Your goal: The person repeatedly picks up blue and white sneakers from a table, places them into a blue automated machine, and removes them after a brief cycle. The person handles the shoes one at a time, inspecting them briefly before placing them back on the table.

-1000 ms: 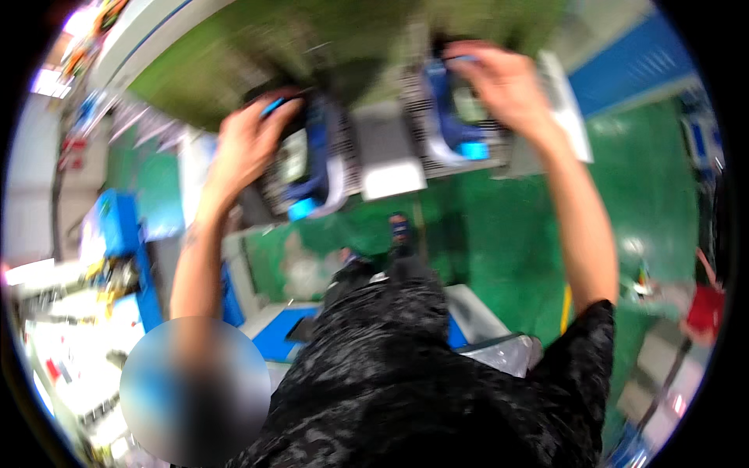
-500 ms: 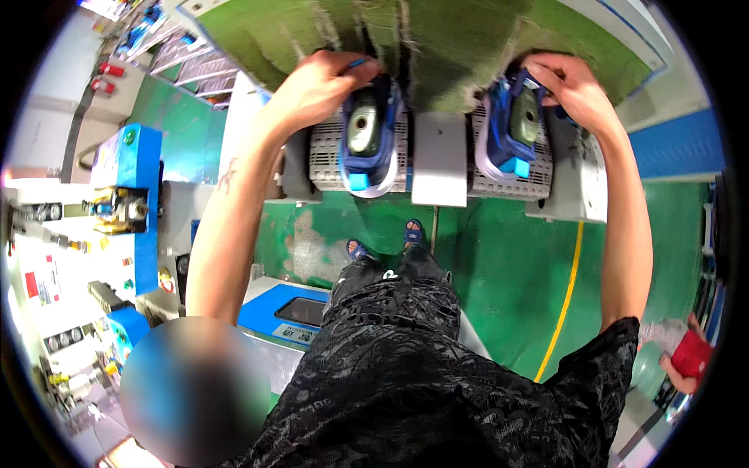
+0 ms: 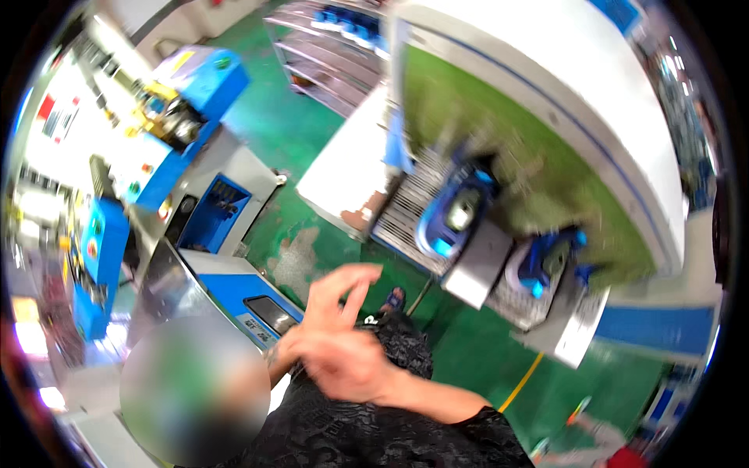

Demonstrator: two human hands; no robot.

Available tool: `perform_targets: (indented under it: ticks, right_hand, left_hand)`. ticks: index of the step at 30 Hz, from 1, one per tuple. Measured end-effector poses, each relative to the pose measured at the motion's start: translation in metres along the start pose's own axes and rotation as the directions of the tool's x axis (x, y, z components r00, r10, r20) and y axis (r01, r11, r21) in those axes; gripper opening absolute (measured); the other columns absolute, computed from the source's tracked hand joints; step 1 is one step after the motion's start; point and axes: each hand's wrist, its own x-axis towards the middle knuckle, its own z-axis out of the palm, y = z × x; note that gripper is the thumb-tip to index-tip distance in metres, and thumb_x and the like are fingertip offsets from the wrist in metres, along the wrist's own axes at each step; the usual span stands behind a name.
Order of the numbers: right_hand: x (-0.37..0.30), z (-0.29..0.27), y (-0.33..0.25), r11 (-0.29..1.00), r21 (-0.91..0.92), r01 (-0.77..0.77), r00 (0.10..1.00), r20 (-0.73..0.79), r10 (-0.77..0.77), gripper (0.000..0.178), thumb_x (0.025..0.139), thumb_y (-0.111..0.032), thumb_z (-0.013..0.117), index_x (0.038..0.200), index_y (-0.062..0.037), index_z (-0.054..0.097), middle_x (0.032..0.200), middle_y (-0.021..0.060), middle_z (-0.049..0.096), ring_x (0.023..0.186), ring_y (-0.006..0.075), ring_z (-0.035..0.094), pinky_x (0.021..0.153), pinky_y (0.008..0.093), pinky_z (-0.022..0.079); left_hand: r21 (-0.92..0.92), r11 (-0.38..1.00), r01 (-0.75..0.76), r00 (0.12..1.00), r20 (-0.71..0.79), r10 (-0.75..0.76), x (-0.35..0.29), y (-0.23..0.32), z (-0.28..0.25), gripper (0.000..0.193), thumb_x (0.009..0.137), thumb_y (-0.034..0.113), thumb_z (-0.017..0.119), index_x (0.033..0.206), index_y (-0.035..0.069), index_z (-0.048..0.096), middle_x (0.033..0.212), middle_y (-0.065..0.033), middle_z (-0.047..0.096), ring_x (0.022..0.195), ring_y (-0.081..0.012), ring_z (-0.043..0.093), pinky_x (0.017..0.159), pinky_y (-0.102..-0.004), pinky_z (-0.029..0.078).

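Observation:
My left hand [image 3: 337, 296] is over my lap, fingers stretched to the right and apart, with nothing seen in it. Just below, my right hand [image 3: 343, 364] crosses in front of the left wrist; motion blur hides its fingers. Neither hand touches the shoes. One blue shoe [image 3: 441, 220] with a pale sole lies on a slotted metal plate [image 3: 398, 222], a greenish last-like block in its opening. To its right, a second blue shoe [image 3: 530, 269] rests on another plate [image 3: 521, 304]. Both sit at the edge of a green curtain [image 3: 538, 175].
The white machine housing [image 3: 546, 74] rises behind the curtain. At the far left stands a rack [image 3: 331, 66] holding several blue shoes. A blue-and-white machine [image 3: 207, 86] is on the left, and a blue-topped panel [image 3: 226, 292] is nearer. Another person [image 3: 605, 444] shows at lower right.
Both hands have let go of the two shoes and drawn back together over my lap. The view has turned left, so the machine and shoes now appear further right and tilted.

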Motion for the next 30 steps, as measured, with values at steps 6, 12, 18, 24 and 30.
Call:
perform_targets:
  ticks: [6,12,18,24,30]
  right_hand:
    - [-0.011,0.071,0.043,0.997,0.018,0.077,0.502,0.863,-0.054,0.025,0.088,-0.013,0.066,0.113,-0.0074,0.066,0.102,0.0132,0.068,0.085,0.0293,0.069,0.067,0.0376,0.057]
    - [0.005,0.225,-0.015,0.942,-0.335,0.011,-0.294,0.9,0.323,0.045,0.091,-0.012,0.059,0.132,0.0024,0.05,0.134,0.0165,0.053,0.122,0.0291,0.052,0.104,0.0377,0.038]
    - [-0.052,0.412,0.023,0.991,-0.061,0.12,-0.486,0.867,0.112,0.021,0.094,-0.006,0.059,0.11,0.0061,0.062,0.097,0.0117,0.07,0.085,0.0157,0.067,0.079,0.0296,0.055]
    - [-0.275,0.654,-0.166,0.835,0.537,0.12,-0.776,0.575,-0.259,0.04,0.083,-0.011,0.069,0.12,-0.0004,0.059,0.115,0.0142,0.064,0.104,0.0245,0.062,0.086,0.0343,0.052]
    - [-0.556,0.933,-0.207,0.864,0.497,-0.079,-0.867,0.393,-0.306,0.064,0.091,-0.017,0.064,0.145,0.003,0.035,0.14,0.0216,0.049,0.126,0.0264,0.051,0.106,0.0362,0.039]
  left_hand:
    - [0.315,0.873,0.371,0.927,-0.176,-0.331,-0.193,-0.084,-0.083,0.026,0.09,0.018,0.061,0.114,0.007,0.063,0.096,-0.0165,0.067,0.091,-0.0356,0.064,0.075,-0.0424,0.053]
    - [-0.176,0.534,0.827,0.15,-0.846,-0.512,-0.396,-0.121,-0.084,0.035,0.091,0.025,0.057,0.12,0.006,0.059,0.112,-0.0189,0.063,0.102,-0.038,0.061,0.088,-0.0463,0.05]
    - [-0.654,0.426,0.625,-0.73,-0.683,0.023,-0.57,-0.098,-0.025,0.037,0.089,0.02,0.061,0.12,0.0,0.055,0.121,-0.021,0.058,0.113,-0.0391,0.055,0.097,-0.0462,0.045]
    - [-0.863,0.021,0.505,-0.826,-0.477,0.3,-0.697,-0.078,0.079,0.043,0.083,0.02,0.066,0.118,-0.004,0.057,0.13,-0.0155,0.051,0.125,-0.0322,0.047,0.102,-0.0462,0.04]
    - [-0.828,0.325,0.457,-0.871,-0.344,0.35,-0.706,-0.077,0.064,0.033,0.085,0.008,0.064,0.117,0.0,0.06,0.129,-0.0107,0.057,0.123,-0.0257,0.054,0.1,-0.0416,0.045]
